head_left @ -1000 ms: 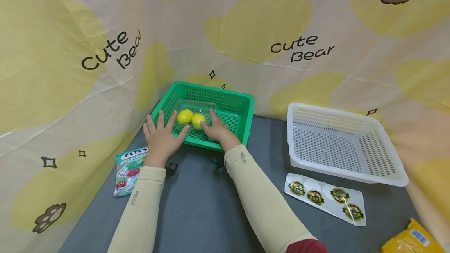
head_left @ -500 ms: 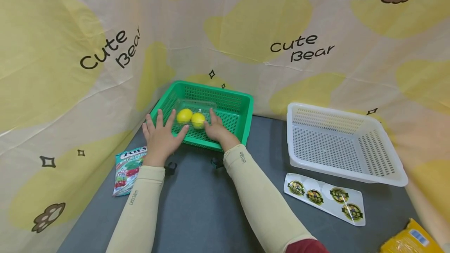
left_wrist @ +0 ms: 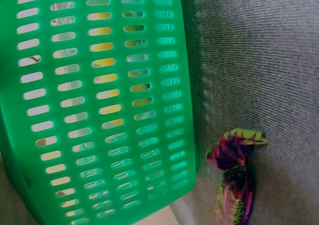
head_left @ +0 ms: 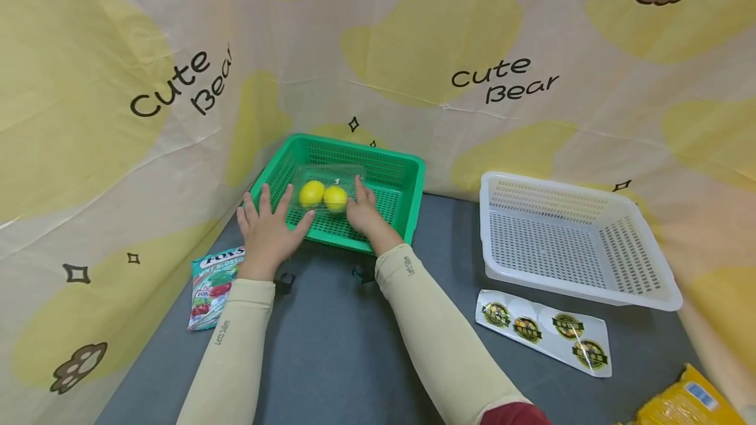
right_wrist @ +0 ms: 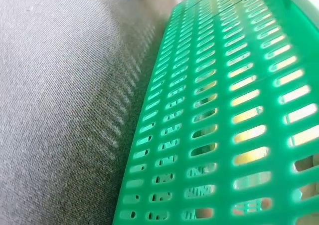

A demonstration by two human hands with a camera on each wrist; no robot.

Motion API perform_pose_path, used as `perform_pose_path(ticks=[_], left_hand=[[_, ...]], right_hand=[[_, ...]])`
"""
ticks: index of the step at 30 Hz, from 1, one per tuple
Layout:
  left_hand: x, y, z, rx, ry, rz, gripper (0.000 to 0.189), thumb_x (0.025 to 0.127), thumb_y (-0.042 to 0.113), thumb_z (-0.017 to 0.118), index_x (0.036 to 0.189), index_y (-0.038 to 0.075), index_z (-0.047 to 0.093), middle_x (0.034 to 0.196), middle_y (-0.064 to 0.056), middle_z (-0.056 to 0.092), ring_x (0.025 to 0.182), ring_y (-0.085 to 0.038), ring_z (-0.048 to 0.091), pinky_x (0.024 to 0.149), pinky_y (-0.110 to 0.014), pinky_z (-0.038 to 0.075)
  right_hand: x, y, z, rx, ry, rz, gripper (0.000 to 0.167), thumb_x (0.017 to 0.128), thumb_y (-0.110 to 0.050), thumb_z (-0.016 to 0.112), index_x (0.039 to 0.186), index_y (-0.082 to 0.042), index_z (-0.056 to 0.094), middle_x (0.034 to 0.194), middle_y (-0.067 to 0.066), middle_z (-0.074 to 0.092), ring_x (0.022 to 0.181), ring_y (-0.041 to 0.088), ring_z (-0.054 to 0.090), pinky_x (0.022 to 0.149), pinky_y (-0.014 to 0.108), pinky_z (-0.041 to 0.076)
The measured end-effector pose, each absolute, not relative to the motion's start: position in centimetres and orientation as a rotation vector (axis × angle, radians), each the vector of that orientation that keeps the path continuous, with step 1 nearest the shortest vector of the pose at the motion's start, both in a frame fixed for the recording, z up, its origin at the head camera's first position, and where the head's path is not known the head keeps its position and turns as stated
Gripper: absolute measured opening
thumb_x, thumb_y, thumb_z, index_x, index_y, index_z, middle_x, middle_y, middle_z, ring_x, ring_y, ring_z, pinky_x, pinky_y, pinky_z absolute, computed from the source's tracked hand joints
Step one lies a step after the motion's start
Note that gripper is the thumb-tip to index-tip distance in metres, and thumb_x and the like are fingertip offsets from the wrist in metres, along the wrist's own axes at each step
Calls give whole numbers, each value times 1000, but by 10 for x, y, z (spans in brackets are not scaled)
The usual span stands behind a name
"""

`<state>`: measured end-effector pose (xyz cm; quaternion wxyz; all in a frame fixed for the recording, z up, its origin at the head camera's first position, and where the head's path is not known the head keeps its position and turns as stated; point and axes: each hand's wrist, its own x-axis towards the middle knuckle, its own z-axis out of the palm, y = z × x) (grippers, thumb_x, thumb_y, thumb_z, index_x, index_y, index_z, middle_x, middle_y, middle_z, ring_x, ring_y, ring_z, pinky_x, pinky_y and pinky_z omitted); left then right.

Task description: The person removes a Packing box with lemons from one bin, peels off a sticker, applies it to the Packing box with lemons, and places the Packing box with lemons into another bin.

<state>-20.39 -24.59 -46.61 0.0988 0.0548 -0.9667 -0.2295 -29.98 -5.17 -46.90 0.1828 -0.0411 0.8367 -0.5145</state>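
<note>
A clear plastic box (head_left: 348, 172) lies inside the green basket (head_left: 378, 157), with two round yellow lemon-like things (head_left: 312, 194) visible in it. My left hand (head_left: 270, 241) reaches over the basket's front left rim, its fingers spread wide and straight beside the box's left end. My right hand (head_left: 364, 214) is at the box's right end, its index finger extended and its thumb beside the nearer yellow piece; the undersides of its fingers are hidden. Both wrist views show mostly the basket's slotted wall (left_wrist: 109, 135), with yellow showing through the slots (right_wrist: 249, 135).
A Fox's candy bag (head_left: 214, 288) lies left of the basket, partly behind my left wrist. To the right stand a white slotted basket (head_left: 581, 294) and a sheet of round stickers (head_left: 543, 333). A yellow packet (head_left: 685, 402) sits at the lower right. Patterned cloth (head_left: 401, 51) hangs behind.
The clear box with the yellow pieces has shifted slightly to the right in the basket. My right thumb has drawn back a little toward the index finger. The left hand stays almost still.
</note>
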Motion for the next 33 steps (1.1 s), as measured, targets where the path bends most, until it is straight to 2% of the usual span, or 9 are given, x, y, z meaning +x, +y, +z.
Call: perform_pose_path(ticks=[4,10,12,15,17,19,23,26,33], left_hand=[[-204,-247,-466,151,-2856,-675,89,102,74,44,171,23,23,175,-24,-4,155,-55,-17,119,-72,-9],[-205,-249,-467,151,-2851,-663,89,101,75,43,171,23,23,175,-24,-6,155,-55,-17,118,-72,-9],[-205,-249,-467,153,-2858,-660,90,101,75,42,171,23,22,175,-24,-7,155,-55,-17,118,-73,-10],[-206,-249,-468,151,-2862,-661,90,101,75,42,171,23,23,175,-24,-7,155,-56,-16,118,-72,-10],[-206,-249,-468,149,-2866,-665,90,101,75,42,171,22,24,175,-25,-6,155,-55,-16,118,-73,-10],[-206,-249,-468,151,-2870,-660,90,101,75,43,171,22,24,175,-25,-6,155,-55,-16,118,-73,-9],[-206,-248,-467,156,-2877,-655,90,101,75,43,171,22,23,175,-25,-5,155,-55,-16,118,-73,-7],[-206,-248,-467,159,-2879,-661,90,101,74,42,172,23,22,175,-25,-6,155,-54,-18,118,-73,-8],[-206,-248,-467,159,-2876,-670,89,102,74,43,172,24,20,175,-25,-7,155,-53,-19,118,-72,-11]], right_hand=[[-300,-51,-469,-100,2345,-1483,63,117,-28,35,171,-38,3,176,3,7,160,30,15,124,53,26],[-294,-51,-461,-91,2355,-1562,61,117,-24,32,172,-30,7,175,7,10,156,35,27,119,53,33],[-289,-50,-458,-81,2374,-1588,61,117,-24,32,172,-28,9,175,9,11,150,36,38,111,52,41],[-286,-49,-456,-35,2425,-1590,60,117,-26,32,172,-27,11,174,11,14,134,35,54,90,47,47],[-285,-49,-455,3,2443,-1596,60,116,-27,33,172,-27,12,174,11,14,112,31,62,77,42,46],[-285,-48,-454,29,2456,-1584,59,117,-29,33,172,-28,13,175,10,15,88,25,60,69,37,44],[-286,-46,-453,45,2485,-1542,59,117,-29,34,172,-31,12,175,7,13,56,17,37,57,33,39],[-286,-45,-453,46,2531,-1498,60,117,-30,35,172,-33,11,175,4,14,51,15,32,54,32,38],[-284,-44,-453,24,2611,-1475,60,116,-29,35,172,-33,12,174,4,17,50,17,33,52,33,38]])
